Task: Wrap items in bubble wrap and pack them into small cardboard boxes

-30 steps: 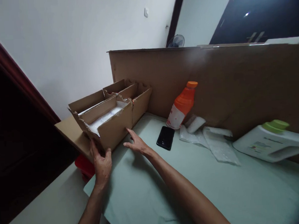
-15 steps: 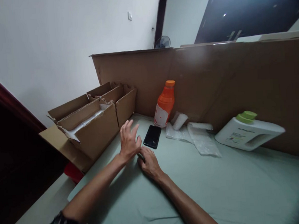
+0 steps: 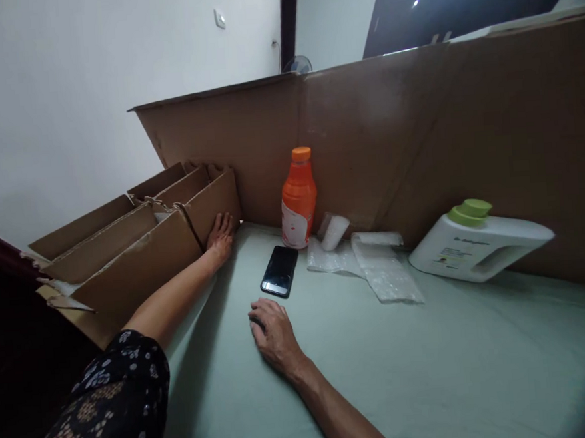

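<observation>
My left hand is open, its fingers stretched against the near side of a divided cardboard box at the left. My right hand rests on the pale green sheet with its fingers curled. A dark patch shows between its thumb and forefinger; whatever it holds, if anything, is hidden. Just beyond those fingers lies a black smartphone, flat with its screen up. Behind the phone an orange bottle with a white label stands upright.
Clear bubble wrap lies right of the bottle, with a small white roll on it. Farther right, a white jug with a green cap leans back. A tall cardboard panel runs along the back.
My left hand has moved left, away from my right hand, to the box's side. My right hand stays on the sheet near the phone. The view has turned slightly.
</observation>
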The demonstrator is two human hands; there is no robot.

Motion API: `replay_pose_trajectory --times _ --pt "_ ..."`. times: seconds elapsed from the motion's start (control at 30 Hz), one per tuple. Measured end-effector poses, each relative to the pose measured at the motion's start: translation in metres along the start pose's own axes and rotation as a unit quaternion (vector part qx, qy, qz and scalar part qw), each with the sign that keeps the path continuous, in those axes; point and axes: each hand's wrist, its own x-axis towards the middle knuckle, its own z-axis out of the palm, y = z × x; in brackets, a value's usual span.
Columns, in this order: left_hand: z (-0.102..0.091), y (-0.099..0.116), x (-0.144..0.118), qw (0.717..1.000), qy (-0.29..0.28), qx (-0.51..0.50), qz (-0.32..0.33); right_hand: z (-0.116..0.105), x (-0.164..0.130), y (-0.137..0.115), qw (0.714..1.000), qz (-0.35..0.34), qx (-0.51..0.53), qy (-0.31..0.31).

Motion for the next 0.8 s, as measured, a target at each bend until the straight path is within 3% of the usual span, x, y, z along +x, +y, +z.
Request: replay_pose_trajectory --times 0.53,0.67,0.8 --pt "0.001 -0.011 -0.006 0.999 -0.017 0.034 -0.011 -0.003 -0.001 -0.003 1.0 -0.004 -0.002 0.012" --pt "-0.007 0.019 -0.018 1.0 -0.015 0.016 -0.023 0.0 0.0 0.0 1.0 -0.006 -0.001 0.017" --pt "-0.02 0.072 -0.066 1.0 -0.004 -0.016 -0.016 0.003 0.002 0.003 1.0 -0.01 -0.001 0.02"
